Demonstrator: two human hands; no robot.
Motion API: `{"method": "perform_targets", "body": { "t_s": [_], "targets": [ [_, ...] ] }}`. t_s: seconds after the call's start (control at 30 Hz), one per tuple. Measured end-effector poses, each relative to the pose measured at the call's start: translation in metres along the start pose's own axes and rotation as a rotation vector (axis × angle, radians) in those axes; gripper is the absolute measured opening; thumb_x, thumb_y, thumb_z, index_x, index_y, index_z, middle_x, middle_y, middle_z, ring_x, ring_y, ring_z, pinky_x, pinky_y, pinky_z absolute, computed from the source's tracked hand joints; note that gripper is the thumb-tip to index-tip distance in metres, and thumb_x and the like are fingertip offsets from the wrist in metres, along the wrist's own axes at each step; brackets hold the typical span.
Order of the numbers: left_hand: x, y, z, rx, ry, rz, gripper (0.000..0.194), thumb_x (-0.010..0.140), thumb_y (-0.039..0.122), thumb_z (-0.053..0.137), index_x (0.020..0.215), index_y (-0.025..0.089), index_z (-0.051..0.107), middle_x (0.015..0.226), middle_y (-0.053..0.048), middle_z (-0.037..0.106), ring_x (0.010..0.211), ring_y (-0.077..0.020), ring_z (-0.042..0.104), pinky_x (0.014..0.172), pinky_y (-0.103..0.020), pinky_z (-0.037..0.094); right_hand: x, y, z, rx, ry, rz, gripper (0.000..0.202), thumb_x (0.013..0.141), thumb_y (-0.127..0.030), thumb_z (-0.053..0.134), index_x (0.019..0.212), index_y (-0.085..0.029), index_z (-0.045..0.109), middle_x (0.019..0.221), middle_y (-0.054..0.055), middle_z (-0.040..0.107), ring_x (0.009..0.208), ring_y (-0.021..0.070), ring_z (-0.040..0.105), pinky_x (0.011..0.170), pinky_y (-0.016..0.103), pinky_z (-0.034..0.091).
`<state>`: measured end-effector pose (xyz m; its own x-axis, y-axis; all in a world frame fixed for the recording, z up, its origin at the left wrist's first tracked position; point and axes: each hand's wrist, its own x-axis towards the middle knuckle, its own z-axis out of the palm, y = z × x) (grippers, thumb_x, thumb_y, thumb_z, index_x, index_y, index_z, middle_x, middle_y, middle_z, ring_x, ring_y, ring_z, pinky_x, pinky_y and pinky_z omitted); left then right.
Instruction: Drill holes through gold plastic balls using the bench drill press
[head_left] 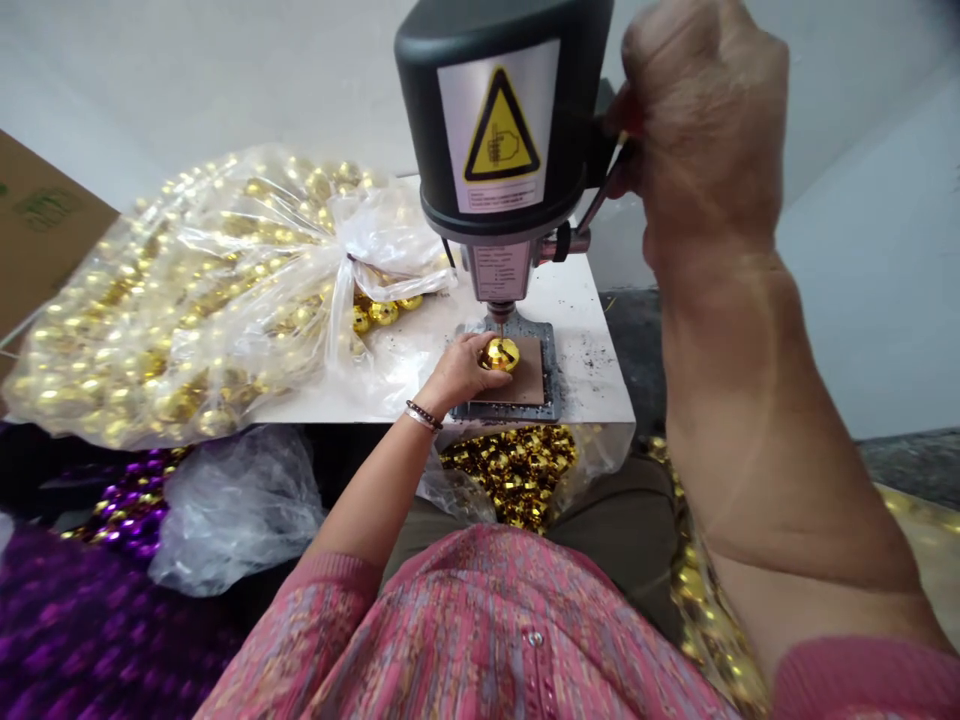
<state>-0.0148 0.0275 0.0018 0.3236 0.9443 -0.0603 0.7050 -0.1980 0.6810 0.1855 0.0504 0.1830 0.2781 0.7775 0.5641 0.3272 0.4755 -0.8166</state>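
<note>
Under the black drill press, my left hand holds a shiny gold ball between thumb and fingers. The ball rests on a brown board on the press's grey base. The thin drill bit points down at the ball's top; whether it has entered the ball is too small to tell. My right hand, raised at the upper right, is closed round the drill press lever, its grip mostly hidden by the fingers.
A large clear bag of gold balls covers the left of the white table. Several loose gold balls lie by its opening. Small gold pieces fill a bag below the table edge. Purple material and a cardboard box are at left.
</note>
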Motion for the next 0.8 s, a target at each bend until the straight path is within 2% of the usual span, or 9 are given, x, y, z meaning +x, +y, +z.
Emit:
{"method": "perform_targets", "body": {
  "t_s": [0.1, 0.2, 0.3, 0.5, 0.63, 0.8],
  "targets": [
    [0.002, -0.002, 0.006, -0.053, -0.005, -0.008, 0.064, 0.075, 0.019, 0.089, 0.138, 0.014, 0.075, 0.123, -0.011, 0.078, 0.113, -0.029, 0.074, 0.108, -0.043, 0.059, -0.027, -0.006, -0.009, -0.087, 0.075, -0.044, 0.033, 0.101, -0.021, 0.053, 0.075, -0.022, 0.033, 0.07, -0.006, 0.03, 0.069, 0.0033, 0.03, 0.068, 0.022, 0.03],
    [0.001, -0.003, 0.008, -0.068, 0.013, 0.011, 0.061, 0.074, 0.02, 0.089, 0.134, 0.014, 0.076, 0.12, -0.01, 0.08, 0.111, -0.0295, 0.074, 0.104, -0.042, 0.059, -0.061, -0.006, -0.021, -0.181, 0.053, -0.21, 0.024, 0.09, -0.021, 0.057, 0.075, -0.022, 0.038, 0.066, -0.007, 0.032, 0.062, 0.0041, 0.028, 0.066, 0.025, 0.031],
    [0.0, -0.004, 0.008, -0.088, 0.011, 0.038, 0.056, 0.074, 0.02, 0.088, 0.129, 0.017, 0.078, 0.114, -0.008, 0.08, 0.105, -0.0283, 0.075, 0.099, -0.04, 0.06, -0.086, 0.003, -0.029, -0.254, 0.044, -0.265, 0.016, 0.084, -0.027, 0.055, 0.075, -0.022, 0.042, 0.064, -0.006, 0.04, 0.059, 0.0054, 0.032, 0.063, 0.026, 0.03],
    [0.0, -0.007, 0.01, -0.12, 0.024, 0.055, 0.05, 0.074, 0.021, 0.088, 0.123, 0.021, 0.079, 0.111, -0.006, 0.08, 0.102, -0.0277, 0.074, 0.095, -0.039, 0.061, -0.112, 0.032, -0.029, -0.335, 0.086, -0.365, 0.013, 0.094, -0.029, 0.054, 0.083, -0.022, 0.053, 0.074, -0.003, 0.052, 0.066, 0.0072, 0.042, 0.071, 0.026, 0.039],
    [0.0, -0.009, 0.012, -0.132, 0.041, 0.051, 0.058, 0.073, 0.02, 0.09, 0.13, 0.02, 0.078, 0.12, -0.007, 0.081, 0.111, -0.0298, 0.074, 0.103, -0.042, 0.061, -0.122, 0.048, -0.028, -0.359, 0.123, -0.457, 0.016, 0.101, -0.035, 0.052, 0.09, -0.023, 0.057, 0.078, -0.002, 0.056, 0.068, 0.0081, 0.046, 0.07, 0.026, 0.041],
    [-0.001, -0.01, 0.014, -0.122, 0.041, 0.055, 0.057, 0.076, 0.017, 0.089, 0.131, 0.019, 0.077, 0.123, -0.007, 0.082, 0.115, -0.0297, 0.075, 0.108, -0.042, 0.06, -0.129, 0.06, -0.024, -0.365, 0.168, -0.475, 0.024, 0.106, -0.042, 0.05, 0.093, -0.025, 0.061, 0.079, -0.001, 0.059, 0.071, 0.0095, 0.052, 0.07, 0.028, 0.042]
  ]
}}
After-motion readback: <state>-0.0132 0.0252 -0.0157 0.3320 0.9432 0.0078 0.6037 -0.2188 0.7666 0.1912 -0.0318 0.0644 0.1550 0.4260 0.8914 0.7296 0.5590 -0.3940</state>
